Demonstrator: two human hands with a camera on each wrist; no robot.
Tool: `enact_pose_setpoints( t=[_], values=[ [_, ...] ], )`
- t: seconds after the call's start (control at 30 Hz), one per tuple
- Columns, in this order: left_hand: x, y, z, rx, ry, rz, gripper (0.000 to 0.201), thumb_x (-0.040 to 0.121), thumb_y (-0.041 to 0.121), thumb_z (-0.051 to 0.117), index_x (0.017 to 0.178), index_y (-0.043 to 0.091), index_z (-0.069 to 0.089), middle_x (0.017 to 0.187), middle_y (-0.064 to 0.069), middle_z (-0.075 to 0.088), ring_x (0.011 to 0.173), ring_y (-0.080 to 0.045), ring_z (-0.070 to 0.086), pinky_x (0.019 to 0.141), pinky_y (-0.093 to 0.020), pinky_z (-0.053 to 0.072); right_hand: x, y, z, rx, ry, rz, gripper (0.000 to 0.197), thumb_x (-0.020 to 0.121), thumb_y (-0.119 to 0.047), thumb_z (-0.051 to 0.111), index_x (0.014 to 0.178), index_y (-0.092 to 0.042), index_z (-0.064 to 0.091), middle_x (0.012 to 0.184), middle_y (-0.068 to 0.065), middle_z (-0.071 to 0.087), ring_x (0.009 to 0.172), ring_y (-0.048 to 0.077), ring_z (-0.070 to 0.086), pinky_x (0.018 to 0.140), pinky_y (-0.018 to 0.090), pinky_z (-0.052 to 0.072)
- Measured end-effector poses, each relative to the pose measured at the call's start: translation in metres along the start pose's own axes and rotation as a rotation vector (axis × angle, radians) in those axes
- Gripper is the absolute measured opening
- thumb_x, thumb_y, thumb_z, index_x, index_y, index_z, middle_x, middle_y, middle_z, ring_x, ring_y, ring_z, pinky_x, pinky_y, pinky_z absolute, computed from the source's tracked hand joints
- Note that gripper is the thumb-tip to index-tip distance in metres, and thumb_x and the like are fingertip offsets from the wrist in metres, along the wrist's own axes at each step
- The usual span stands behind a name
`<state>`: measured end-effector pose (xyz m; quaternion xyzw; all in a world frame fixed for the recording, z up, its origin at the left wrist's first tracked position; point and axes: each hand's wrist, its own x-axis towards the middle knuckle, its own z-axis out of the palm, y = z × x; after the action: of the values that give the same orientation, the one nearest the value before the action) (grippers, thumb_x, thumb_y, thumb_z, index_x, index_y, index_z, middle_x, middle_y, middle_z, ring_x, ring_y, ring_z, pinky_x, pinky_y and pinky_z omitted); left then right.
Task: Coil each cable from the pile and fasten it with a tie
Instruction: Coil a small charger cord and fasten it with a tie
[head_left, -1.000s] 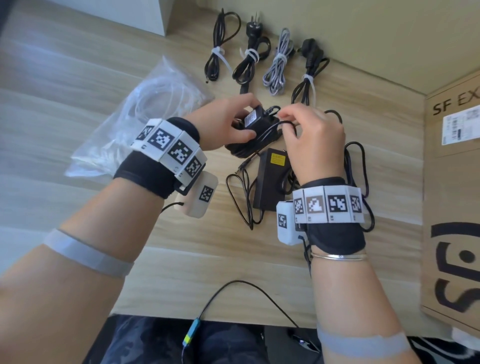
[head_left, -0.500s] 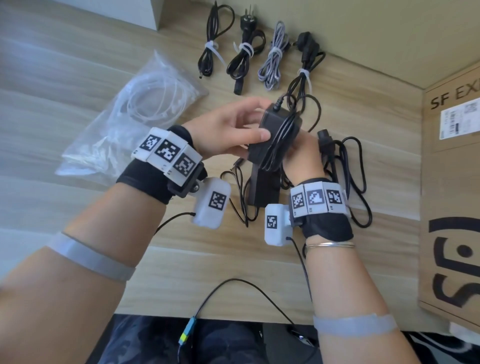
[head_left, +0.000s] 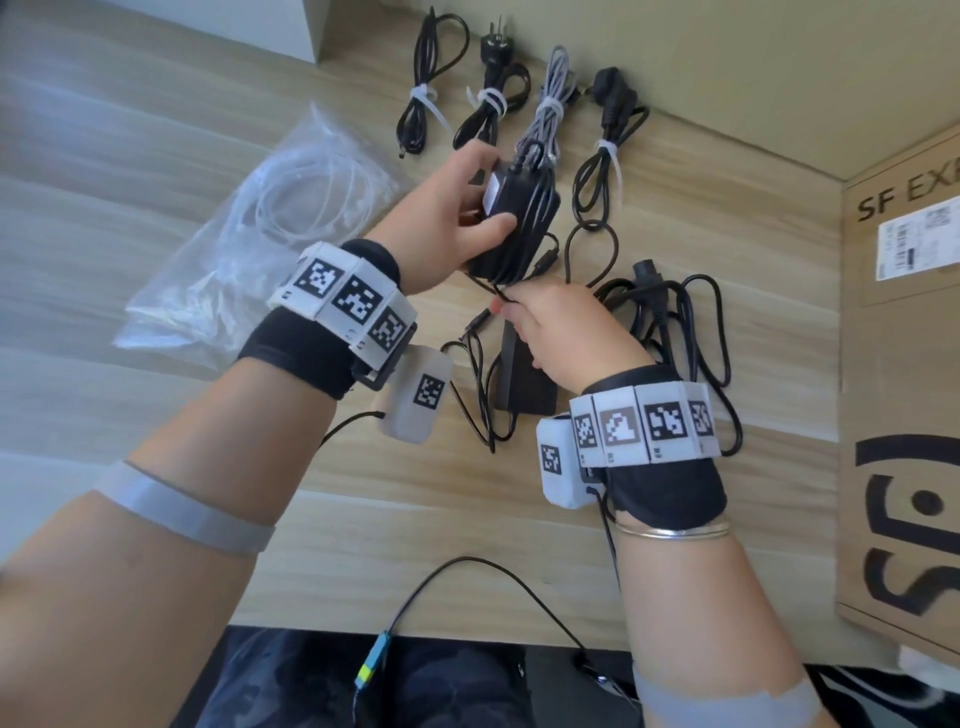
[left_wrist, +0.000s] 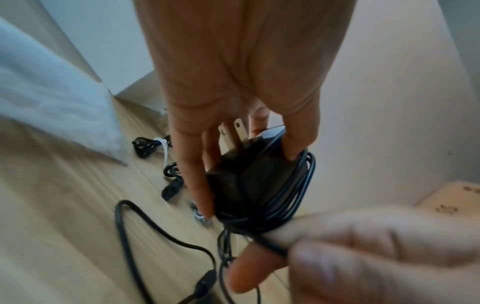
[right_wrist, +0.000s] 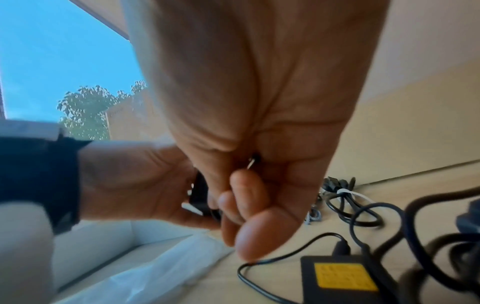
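Two hands work above the middle of the wooden table (head_left: 363, 519). My left hand (head_left: 447, 218) grips a black power adapter (head_left: 519, 218), thumb on its near face and fingers curled behind it; the left wrist view shows two metal plug prongs (left_wrist: 233, 135) between those fingers. Several turns of the adapter's thin black cord (left_wrist: 298, 185) run lengthwise around the body. My right hand (head_left: 561, 332) sits just below the adapter and pinches the loose run of that cord between thumb and fingertips, the remaining fingers curled in.

Directly under the right hand, a second black adapter with a yellow label (right_wrist: 345, 276) lies flat on the table, its thin lead looping toward the near edge. A tangle of thicker black cable (head_left: 675, 322) lies just beside it toward the right edge.

Four coiled bundles lie in a row along the far edge, each fastened with a white tie: a thin black lead (head_left: 421, 104), a black plug cable (head_left: 488, 104), a grey braided cable (head_left: 545, 109) and another black plug cable (head_left: 605, 150).

A clear plastic bag of white ties (head_left: 270, 234) lies toward the left edge. A cardboard box (head_left: 909, 415) stands at the right edge. A thin black wire with a green-blue connector (head_left: 371, 660) crosses the near edge.
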<state>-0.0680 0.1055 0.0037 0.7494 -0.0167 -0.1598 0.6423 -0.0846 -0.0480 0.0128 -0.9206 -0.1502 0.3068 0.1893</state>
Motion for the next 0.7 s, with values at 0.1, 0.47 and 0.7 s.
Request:
enact_pose_setpoints(
  t=[0.1, 0.47, 0.7],
  values=[
    [-0.008, -0.006, -0.003, 0.115, 0.046, -0.025, 0.029, 0.093, 0.013, 0.050, 0.118, 0.015, 0.036, 0.106, -0.009, 0.064, 0.085, -0.017, 0.067, 0.068, -0.029, 0.059, -0.002, -0.006, 0.002, 0.056, 0.121, -0.028, 0.021, 0.095, -0.021, 0.050, 0.098, -0.012, 0.068, 0.083, 0.008, 0.064, 0.081, 0.025, 0.062, 0.083, 0.040, 0.049],
    [-0.047, -0.036, -0.028, 0.259, -0.094, -0.178, 0.050, 0.083, 0.009, 0.060, 0.124, 0.017, 0.031, 0.110, -0.006, 0.061, 0.069, -0.010, 0.062, 0.061, -0.017, 0.055, 0.003, -0.027, 0.039, 0.491, 0.191, 0.045, 0.026, 0.074, -0.007, 0.076, 0.075, -0.014, 0.051, 0.063, 0.008, 0.070, 0.059, 0.013, 0.070, 0.069, 0.033, 0.057],
    [-0.066, -0.054, -0.040, 0.309, -0.040, -0.209, 0.080, 0.066, 0.022, 0.081, 0.129, 0.013, 0.031, 0.115, 0.000, 0.053, 0.103, -0.020, 0.057, 0.085, -0.031, 0.051, 0.008, -0.045, 0.061, 0.630, 0.159, 0.055, 0.014, 0.085, -0.007, 0.065, 0.075, -0.011, 0.055, 0.066, 0.009, 0.070, 0.062, 0.021, 0.071, 0.067, 0.040, 0.060]
  ],
)
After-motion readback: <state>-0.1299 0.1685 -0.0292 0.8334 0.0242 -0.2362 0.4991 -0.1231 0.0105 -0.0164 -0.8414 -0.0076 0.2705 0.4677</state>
